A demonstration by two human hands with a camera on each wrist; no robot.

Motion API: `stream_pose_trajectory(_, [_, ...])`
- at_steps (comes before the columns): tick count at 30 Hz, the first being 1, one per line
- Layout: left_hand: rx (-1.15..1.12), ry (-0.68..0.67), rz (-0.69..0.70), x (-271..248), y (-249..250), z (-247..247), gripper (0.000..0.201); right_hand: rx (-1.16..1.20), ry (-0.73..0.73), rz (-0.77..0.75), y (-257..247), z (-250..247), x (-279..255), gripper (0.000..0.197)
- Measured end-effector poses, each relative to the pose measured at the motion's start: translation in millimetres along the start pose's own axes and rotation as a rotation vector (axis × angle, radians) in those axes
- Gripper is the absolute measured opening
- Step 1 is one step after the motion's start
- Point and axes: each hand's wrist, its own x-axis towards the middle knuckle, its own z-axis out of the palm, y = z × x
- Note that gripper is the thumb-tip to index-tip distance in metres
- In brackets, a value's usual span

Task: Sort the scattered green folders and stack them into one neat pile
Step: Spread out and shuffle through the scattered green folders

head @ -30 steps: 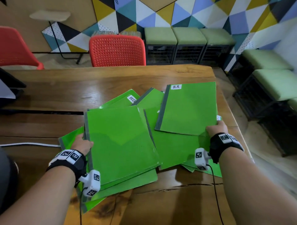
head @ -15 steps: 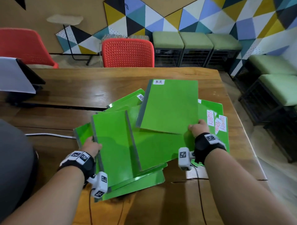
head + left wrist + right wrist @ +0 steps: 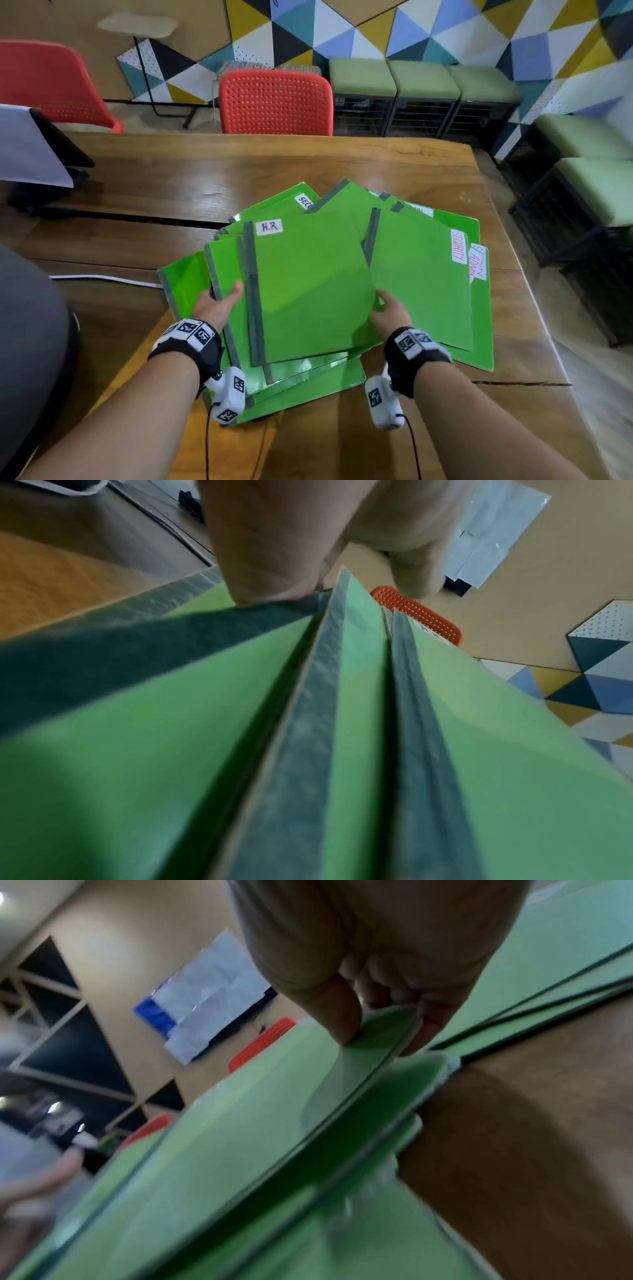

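Observation:
Several green folders with grey spines lie overlapping on the wooden table [image 3: 239, 164]. The folder labelled H.R [image 3: 308, 284] lies on top of the left pile, and my right hand [image 3: 388, 308] pinches its right edge [image 3: 383, 1042] between thumb and fingers. My left hand [image 3: 219, 301] grips the spine side of the left pile [image 3: 322, 696], thumb on top. A folder labelled SECURITY [image 3: 421, 274] lies to the right over further labelled ones.
A red chair [image 3: 275, 102] stands behind the table and another red chair [image 3: 51, 82] at the far left. A dark stand with white paper [image 3: 30, 154] sits on the table's left. A white cable [image 3: 102, 279] runs along the left. Green-cushioned stools [image 3: 421, 85] line the wall.
My right hand has carried the H.R folder leftward from the right pile onto the left pile. The SECURITY folder beneath it is now uncovered. My left hand has kept its hold.

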Motion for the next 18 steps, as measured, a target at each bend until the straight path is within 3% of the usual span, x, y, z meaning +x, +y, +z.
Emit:
stream_pose_trajectory(2, [0.027,-0.012,0.001,-6.4,4.5,0.6,0.102,-0.112,-0.070,-0.021,2.2,17.1,-12.4,0.069])
stream_pose_trajectory(6, [0.019,0.048,0.045,-23.8,13.1,1.5,0.082,-0.301,-0.063,-0.099,0.9,30.5,-25.2,0.074])
stream_pose_trajectory(9, [-0.095,0.018,0.156,-48.8,21.9,-6.4,0.074,-0.305,-0.065,-0.135,-6.9,14.8,-21.5,0.079])
stream_pose_trajectory(13, [-0.327,-0.116,0.336,-81.0,26.3,-24.9,0.050,0.126,-0.098,-0.153,-25.7,-26.2,-33.7,0.096])
stream_pose_trajectory(16, [-0.407,-0.201,0.434,-98.8,25.7,-38.8,0.047,0.552,-0.138,-0.188,-32.5,-52.7,-51.1,0.081])
stream_pose_trajectory(18, [-0.431,-0.243,0.505,-111.0,23.5,-45.0,0.049,0.705,-0.099,-0.256,-33.6,-60.6,-64.2,0.064])
